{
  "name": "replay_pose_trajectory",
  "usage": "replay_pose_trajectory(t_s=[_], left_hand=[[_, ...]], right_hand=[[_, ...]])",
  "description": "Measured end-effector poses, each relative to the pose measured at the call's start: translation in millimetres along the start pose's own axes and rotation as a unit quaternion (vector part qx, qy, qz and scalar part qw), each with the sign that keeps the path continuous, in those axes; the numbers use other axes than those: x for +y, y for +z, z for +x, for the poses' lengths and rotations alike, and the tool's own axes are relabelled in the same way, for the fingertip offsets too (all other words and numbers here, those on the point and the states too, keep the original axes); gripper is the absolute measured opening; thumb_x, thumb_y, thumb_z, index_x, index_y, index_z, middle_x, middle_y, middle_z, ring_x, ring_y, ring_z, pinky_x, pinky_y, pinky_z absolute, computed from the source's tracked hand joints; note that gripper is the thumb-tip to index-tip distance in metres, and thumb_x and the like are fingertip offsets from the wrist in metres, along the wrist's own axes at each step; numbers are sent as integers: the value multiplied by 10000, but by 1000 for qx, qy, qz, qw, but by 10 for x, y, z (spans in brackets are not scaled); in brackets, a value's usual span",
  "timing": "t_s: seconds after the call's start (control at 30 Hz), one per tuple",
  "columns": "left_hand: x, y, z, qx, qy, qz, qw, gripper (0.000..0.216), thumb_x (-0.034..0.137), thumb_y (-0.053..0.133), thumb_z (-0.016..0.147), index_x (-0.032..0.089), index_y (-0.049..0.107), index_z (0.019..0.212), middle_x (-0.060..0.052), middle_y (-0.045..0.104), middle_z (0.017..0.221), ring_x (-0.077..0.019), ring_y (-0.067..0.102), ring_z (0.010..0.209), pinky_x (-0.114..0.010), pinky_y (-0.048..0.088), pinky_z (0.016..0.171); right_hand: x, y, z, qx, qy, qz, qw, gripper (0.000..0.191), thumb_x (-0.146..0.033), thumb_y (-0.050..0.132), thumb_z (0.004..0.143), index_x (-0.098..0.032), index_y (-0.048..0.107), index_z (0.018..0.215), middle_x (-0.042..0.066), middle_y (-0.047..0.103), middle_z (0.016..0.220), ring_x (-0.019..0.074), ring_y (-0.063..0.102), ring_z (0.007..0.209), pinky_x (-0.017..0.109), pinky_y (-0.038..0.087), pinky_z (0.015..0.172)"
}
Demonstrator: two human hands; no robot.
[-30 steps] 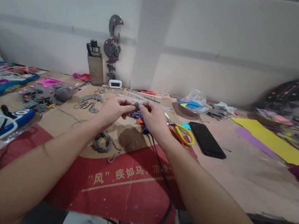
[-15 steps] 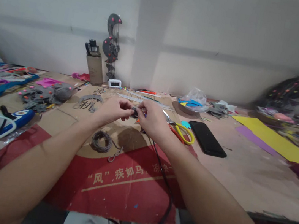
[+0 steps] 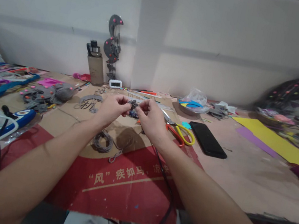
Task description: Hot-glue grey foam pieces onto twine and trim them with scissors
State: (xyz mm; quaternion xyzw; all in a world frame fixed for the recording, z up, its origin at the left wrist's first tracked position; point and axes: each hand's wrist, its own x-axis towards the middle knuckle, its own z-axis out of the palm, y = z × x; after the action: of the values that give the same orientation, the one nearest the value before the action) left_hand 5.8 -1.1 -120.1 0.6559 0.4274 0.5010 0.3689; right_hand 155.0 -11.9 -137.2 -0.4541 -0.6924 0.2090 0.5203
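My left hand and my right hand meet above the cardboard sheet, fingers pinched together. Between the fingertips sits a small grey felt piece, gripped from both sides. Just below the hands lies a coil of grey cord with a loose end curling to the right. A black cable runs from under my right wrist toward me.
Yellow-handled scissors and a black phone lie right of my hands. A water bottle, a grey hanging ornament and a small clock stand at the back. Grey felt shapes and a glue gun are left; coloured sheets right.
Both hands have lifted slightly and drawn closer together, turning the small grey piece between the fingertips. Nothing on the table has moved.
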Motion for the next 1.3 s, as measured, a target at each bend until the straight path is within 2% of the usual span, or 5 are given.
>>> replay_pose_trajectory(t_s=[0.47,0.63,0.8,1.03,1.3], left_hand=[[-73,-97,115,136,30,-94,986,42,176,612,645,157,576,653,24,535,537,-76,481,480,-203,388,480],[10,-456,281,243,48,-248,937,61,127,586,649,169,542,648,41,529,511,-62,479,441,-163,359,418],[126,-703,329,257,8,-379,889,126,165,582,704,174,504,606,39,552,536,-45,459,418,-161,355,390],[164,-724,299,249,-10,-437,864,160,194,546,762,178,512,606,36,551,538,-37,427,387,-174,333,357],[27,-637,292,211,-18,-394,894,96,163,664,665,166,569,647,17,597,602,-43,478,443,-161,331,363]], right_hand=[[-196,82,-173,-85,-98,-13,991,176,-199,448,846,-185,618,889,40,651,882,143,570,819,277,423,750],[-278,141,-299,-184,-189,-24,964,202,-215,438,879,-168,632,915,61,648,889,147,568,840,275,435,771],[-330,51,-295,-277,-298,-32,913,316,-358,433,902,-186,665,774,49,648,888,161,563,885,304,408,847],[-67,-191,-16,-53,-16,-83,995,357,-407,348,902,-173,597,797,36,628,753,149,567,705,272,410,669],[415,-89,20,-173,99,-324,925,188,-318,589,692,-144,607,762,135,628,743,214,572,662,304,407,575]])
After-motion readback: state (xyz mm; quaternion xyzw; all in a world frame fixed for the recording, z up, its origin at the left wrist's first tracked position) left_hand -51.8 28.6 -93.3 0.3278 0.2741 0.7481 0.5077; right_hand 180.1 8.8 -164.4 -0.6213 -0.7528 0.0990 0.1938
